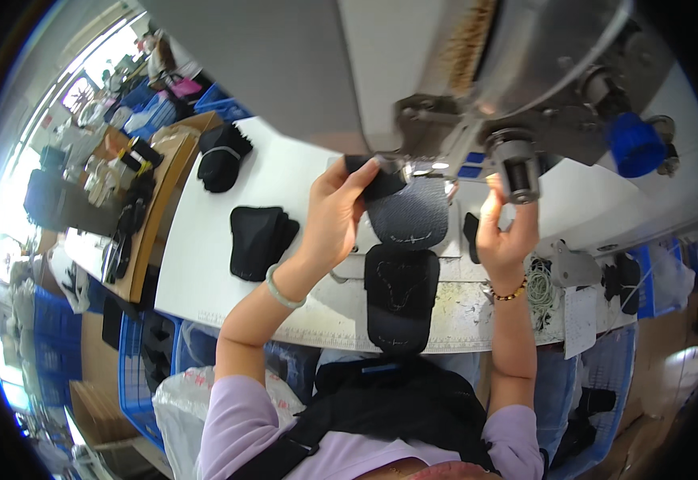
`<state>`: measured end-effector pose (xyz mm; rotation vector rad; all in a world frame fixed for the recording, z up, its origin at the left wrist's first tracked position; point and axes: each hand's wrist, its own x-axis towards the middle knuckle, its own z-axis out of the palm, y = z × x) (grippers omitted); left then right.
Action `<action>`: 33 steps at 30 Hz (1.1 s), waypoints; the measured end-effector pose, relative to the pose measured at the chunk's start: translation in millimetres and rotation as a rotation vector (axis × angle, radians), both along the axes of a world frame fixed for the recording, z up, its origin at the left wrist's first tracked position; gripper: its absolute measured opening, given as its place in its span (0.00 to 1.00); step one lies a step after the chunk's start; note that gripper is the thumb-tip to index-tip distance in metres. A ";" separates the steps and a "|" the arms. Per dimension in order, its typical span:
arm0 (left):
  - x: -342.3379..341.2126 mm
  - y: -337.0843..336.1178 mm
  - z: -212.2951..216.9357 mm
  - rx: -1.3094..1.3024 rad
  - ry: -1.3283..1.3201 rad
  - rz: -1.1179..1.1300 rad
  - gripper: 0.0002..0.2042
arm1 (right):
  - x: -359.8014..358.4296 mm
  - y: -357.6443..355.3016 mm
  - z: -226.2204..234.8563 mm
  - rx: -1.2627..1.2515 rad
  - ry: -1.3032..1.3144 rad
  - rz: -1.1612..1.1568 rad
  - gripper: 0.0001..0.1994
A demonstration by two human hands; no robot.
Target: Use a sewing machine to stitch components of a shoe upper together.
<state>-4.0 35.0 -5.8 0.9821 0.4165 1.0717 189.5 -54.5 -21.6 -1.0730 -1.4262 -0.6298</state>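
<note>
Near the centre of the frame we see our left hand (334,210) pinching a small black fabric strip (373,178) at the upper edge of a rounded grey fabric panel (410,214), right under the sewing machine head (477,88) that fills the upper middle and right. Just below the grey panel lies a black fabric panel (401,296) with pale stitching, hanging over the near edge of the white worktable (205,264). Our right hand (506,232), right of centre, is raised with its fingers curled up by the machine's round metal knob (517,168); we cannot tell whether it grips anything.

To the left on the table sit two stacks of black fabric pieces (259,240), the farther one (222,158) near the upper left. At the lower left, a blue plastic crate (137,376) holds dark pieces (157,352), and a white plastic bag (185,400) bulges beside it. Further blue bins (225,102) in the upper left hold mixed items too small for us to make out.
</note>
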 end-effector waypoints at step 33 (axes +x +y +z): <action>-48.3 -62.4 -62.4 0.756 1.054 0.097 0.25 | 37.4 -49.5 -51.0 -0.927 0.086 -0.006 0.08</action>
